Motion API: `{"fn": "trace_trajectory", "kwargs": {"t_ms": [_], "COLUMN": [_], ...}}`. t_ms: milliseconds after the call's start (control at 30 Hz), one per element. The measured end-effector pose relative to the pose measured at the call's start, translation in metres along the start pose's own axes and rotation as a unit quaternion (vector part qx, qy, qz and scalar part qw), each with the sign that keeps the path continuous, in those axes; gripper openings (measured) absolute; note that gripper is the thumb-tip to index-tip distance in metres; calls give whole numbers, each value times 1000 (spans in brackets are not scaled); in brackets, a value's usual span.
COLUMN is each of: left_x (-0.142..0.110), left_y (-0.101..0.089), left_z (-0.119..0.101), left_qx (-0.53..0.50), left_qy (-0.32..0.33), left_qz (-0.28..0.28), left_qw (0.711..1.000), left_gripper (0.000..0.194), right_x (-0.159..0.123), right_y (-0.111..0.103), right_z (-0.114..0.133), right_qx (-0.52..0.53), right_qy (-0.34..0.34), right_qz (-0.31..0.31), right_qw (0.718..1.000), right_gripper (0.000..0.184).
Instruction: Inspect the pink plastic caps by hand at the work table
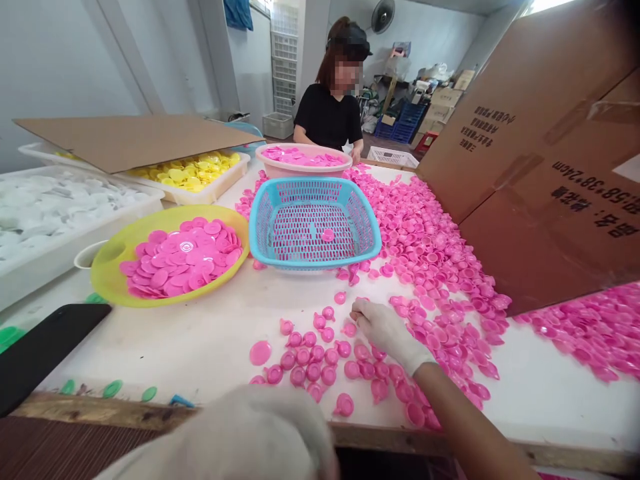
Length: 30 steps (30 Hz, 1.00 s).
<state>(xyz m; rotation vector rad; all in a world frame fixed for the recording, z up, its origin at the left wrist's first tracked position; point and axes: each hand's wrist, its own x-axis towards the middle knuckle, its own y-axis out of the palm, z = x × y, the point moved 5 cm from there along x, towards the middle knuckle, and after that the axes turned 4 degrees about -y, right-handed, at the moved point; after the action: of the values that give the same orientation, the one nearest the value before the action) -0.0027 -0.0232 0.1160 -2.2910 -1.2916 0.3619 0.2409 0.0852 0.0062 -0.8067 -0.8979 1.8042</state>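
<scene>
My right hand [387, 333], in a white glove, reaches low over the white table with its fingers curled together. Whatever its fingertips may pinch is hidden. Around it lie small round pink plastic pieces [314, 371] with little spouts, like toy teapots, spread loosely. A flat pink disc [261, 353] lies at their left. My left hand [250, 437], also gloved, looms large and blurred at the bottom edge, close to the camera; its fingers cannot be made out. Beyond my hands stands a blue plastic basket [315, 262] with a single pink piece [328, 235] inside.
Left of the basket is a yellow bowl [107, 270] of pink discs. White and yellow pieces fill trays farther left, near a black phone-like slab [47, 353]. A large pink heap [425, 233] meets a cardboard box [550, 167]. Opposite, a person [327, 117] works behind a pink basin [300, 171].
</scene>
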Motion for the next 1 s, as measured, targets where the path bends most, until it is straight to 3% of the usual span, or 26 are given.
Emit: {"fn": "trace_trajectory", "kwargs": {"t_ms": [67,167,267,333,467,633,733,800,900,1000], "left_x": [-1,4,9,11,11,-4,-13,-15,-14,-10], "left_y": [-12,-20,-3,11,21,12,21,33,44,41], "left_z": [24,68,105,118,122,121,118,115,113,111], "left_qx": [71,198,273,292,313,284,261,249,250,243], "left_qy": [-57,-131,-150,-146,-135,-165,-156,-138,-124,-99], "left_qz": [-20,-101,-82,-56,-59,-75,-41,-27,-54,-94], "left_qw": [996,966,947,943,938,941,952,958,959,960], "left_gripper": [27,22,28,29,25,24,26,26,24,25], "right_x": [-11,-27,-31,-29,-27,-41,-46,-44,-35,-26], "right_y": [1,17,43,58,66,55,50,54,67,83], "right_z": [21,63,98,112,111,76,66,74,98,115], "right_qx": [-12,-66,-124,-133,-141,-157,-158,-151,-142,-147], "right_qy": [-84,-208,-256,-268,-267,-245,-229,-236,-267,-291], "right_qz": [-36,-60,-25,-1,24,47,52,46,27,16], "right_qw": [996,974,958,954,953,956,959,959,953,945], "right_gripper": [18,28,57,65,58,52,55,56,53,55]}}
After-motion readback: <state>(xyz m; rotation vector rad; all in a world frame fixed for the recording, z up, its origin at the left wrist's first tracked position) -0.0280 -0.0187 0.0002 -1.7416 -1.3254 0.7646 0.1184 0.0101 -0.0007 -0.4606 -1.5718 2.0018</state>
